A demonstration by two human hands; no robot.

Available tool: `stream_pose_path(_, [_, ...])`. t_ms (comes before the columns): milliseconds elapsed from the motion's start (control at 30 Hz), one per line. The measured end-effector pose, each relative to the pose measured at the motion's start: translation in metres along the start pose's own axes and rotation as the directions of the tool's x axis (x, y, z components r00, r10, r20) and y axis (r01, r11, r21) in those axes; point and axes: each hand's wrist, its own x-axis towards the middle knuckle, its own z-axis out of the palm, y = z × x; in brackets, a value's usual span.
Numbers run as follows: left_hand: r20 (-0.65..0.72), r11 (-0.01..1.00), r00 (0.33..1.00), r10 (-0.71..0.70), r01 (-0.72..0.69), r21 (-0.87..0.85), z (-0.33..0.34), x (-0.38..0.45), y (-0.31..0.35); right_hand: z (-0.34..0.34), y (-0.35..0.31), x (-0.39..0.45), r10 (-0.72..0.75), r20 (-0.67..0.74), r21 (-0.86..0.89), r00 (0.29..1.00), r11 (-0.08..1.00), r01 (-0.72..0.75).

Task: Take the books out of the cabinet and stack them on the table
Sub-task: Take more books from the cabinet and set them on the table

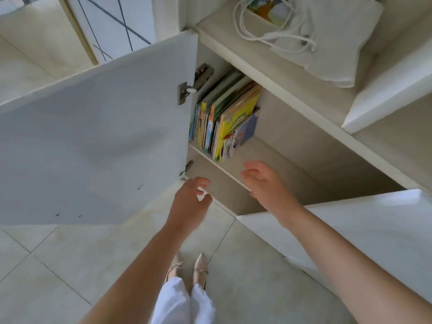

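Books (224, 115) stand mid-frame, thin, stiff, maybe slippery; we'd pinch their spines; our left hand (190, 202) and right hand (266, 183) reach loose, holding nothing.

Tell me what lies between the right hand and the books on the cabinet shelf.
Nothing but bare shelf board. In the head view the right hand, open and holding nothing, hovers at the shelf's front edge, short of the upright books.

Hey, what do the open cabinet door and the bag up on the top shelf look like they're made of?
Cabinet door: likely glossy white laminate or lacquered board; it shows soft reflections. Bag: seemingly pale woven cloth, matte, creased, with cord handles.
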Motion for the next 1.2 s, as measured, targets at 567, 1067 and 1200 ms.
stream_pose_path(567, [-0.142, 0.955, 0.947, 0.289, -0.295, -0.017, 0.056, 0.167, -0.022, 0.012, -0.052, 0.197, 0.299, 0.105, 0.451, 0.949, 0.836, -0.313])
stream_pose_path(1067, [-0.246, 0.911, 0.883, 0.399, -0.413, -0.005, 0.081, 0.173, -0.036, 0.006, -0.027, 0.210, 0.157, 0.190, 0.464, 0.969, 0.855, -0.230])
stream_pose_path(1200, [-0.202, 0.913, 0.893, 0.402, -0.407, 0.018, 0.086, 0.170, -0.035, -0.006, -0.014, 0.205, 0.095, 0.189, 0.491, 0.977, 0.853, -0.178])
